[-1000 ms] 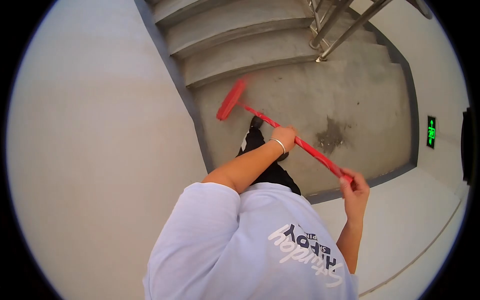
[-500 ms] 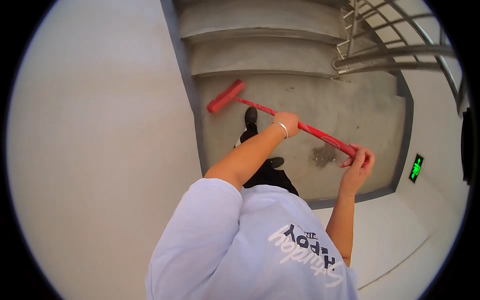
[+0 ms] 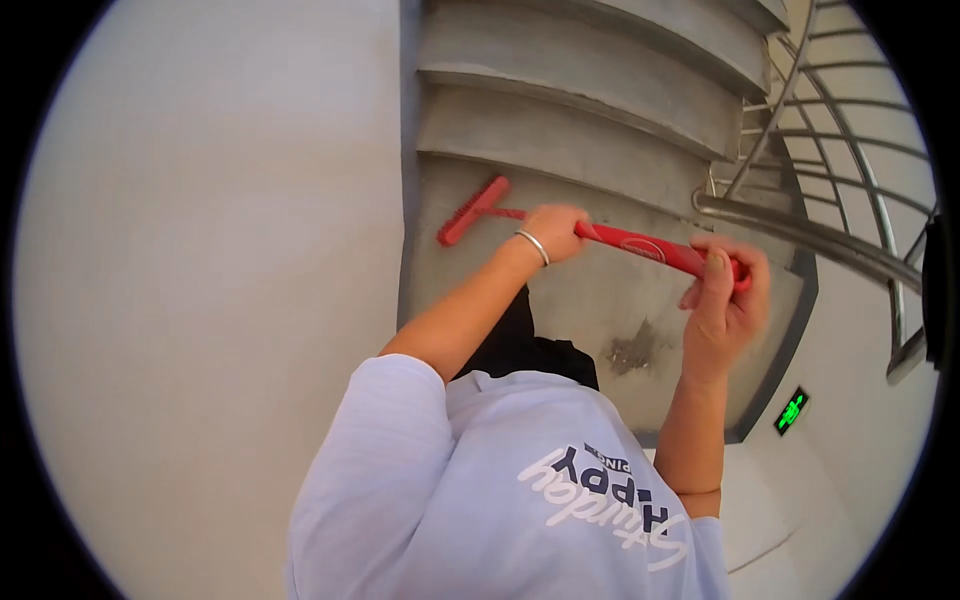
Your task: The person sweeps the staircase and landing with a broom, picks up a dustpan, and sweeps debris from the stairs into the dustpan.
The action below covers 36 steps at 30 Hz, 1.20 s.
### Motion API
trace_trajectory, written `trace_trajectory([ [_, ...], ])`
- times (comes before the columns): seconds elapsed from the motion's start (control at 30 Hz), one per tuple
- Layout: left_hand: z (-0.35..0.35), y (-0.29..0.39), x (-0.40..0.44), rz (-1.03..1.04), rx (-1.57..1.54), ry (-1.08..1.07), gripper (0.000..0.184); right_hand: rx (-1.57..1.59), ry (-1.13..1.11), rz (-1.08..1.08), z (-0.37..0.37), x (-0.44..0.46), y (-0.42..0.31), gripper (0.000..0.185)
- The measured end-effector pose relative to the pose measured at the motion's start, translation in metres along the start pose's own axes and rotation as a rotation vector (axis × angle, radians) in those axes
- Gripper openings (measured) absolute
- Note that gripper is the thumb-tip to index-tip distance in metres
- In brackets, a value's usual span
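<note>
A red broom (image 3: 640,245) slants across the view, held in both hands. Its long brush head (image 3: 473,211) is at the left of the landing, close to the wall and the lowest stair. My left hand (image 3: 555,230), with a silver bangle at the wrist, is wrapped round the middle of the handle. Near the handle's top end, my right hand (image 3: 725,290) has its thumb and fingers closed on it, slightly blurred. Lower on the floor, a dark patch (image 3: 632,350) that looks like dust or dirt lies between my arms.
Concrete stairs (image 3: 570,130) rise beyond the landing. A metal railing (image 3: 830,235) borders them at the right. White walls (image 3: 220,250) stand on both sides, and a green lit exit sign (image 3: 791,411) is at the lower right.
My right hand has risen with the handle's end, and the handle lies flatter in view. The brush head has shifted slightly right and down in view. The camera view has turned, showing more stairs and railing.
</note>
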<state>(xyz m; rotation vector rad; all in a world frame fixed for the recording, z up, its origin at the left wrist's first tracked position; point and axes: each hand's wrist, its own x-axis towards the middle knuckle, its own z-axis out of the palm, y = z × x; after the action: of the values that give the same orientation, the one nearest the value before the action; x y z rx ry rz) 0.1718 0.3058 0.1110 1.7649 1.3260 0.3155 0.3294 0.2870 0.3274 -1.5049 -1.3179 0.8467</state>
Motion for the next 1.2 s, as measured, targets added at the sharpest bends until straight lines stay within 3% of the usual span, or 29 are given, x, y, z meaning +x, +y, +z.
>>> trace_trajectory([
  [0.07,-0.025,-0.024,-0.001,-0.030,0.020,0.225,0.010,0.024,-0.085,-0.056,0.027,0.013,-0.005,0.007],
  [0.17,-0.041,-0.069,-0.011,-0.148,0.110,0.309,0.017,0.127,-0.254,0.022,0.061,0.017,0.019,0.006],
  [0.37,-0.020,-0.081,-0.034,-0.345,-0.014,0.630,0.025,0.183,-0.535,-0.116,0.075,0.018,0.034,0.004],
  [0.5,-0.003,-0.089,-0.017,-0.384,0.033,0.600,0.024,0.176,-0.630,-0.090,0.068,0.044,0.051,0.004],
  [0.57,0.000,-0.086,-0.012,-0.452,0.049,0.495,0.015,0.152,-0.661,-0.117,0.062,0.052,0.054,0.004],
  [0.83,0.006,-0.004,0.016,-0.473,-0.047,0.627,0.012,0.137,-0.708,-0.219,-0.003,0.090,0.030,0.007],
  [1.0,0.021,-0.048,0.047,-0.447,-0.075,0.677,0.015,0.112,-0.762,-0.228,0.022,0.114,0.073,0.008],
  [1.07,0.021,-0.061,0.043,-0.586,0.015,0.590,0.017,0.150,-0.783,-0.195,0.026,0.118,0.090,0.009],
  [1.13,0.038,-0.064,0.025,-0.613,0.031,0.593,0.014,0.017,-0.904,-0.093,0.032,0.123,0.103,0.009],
  [1.2,0.048,-0.060,0.018,-0.637,0.049,0.594,0.012,0.098,-0.908,-0.108,0.023,0.116,0.108,0.007],
])
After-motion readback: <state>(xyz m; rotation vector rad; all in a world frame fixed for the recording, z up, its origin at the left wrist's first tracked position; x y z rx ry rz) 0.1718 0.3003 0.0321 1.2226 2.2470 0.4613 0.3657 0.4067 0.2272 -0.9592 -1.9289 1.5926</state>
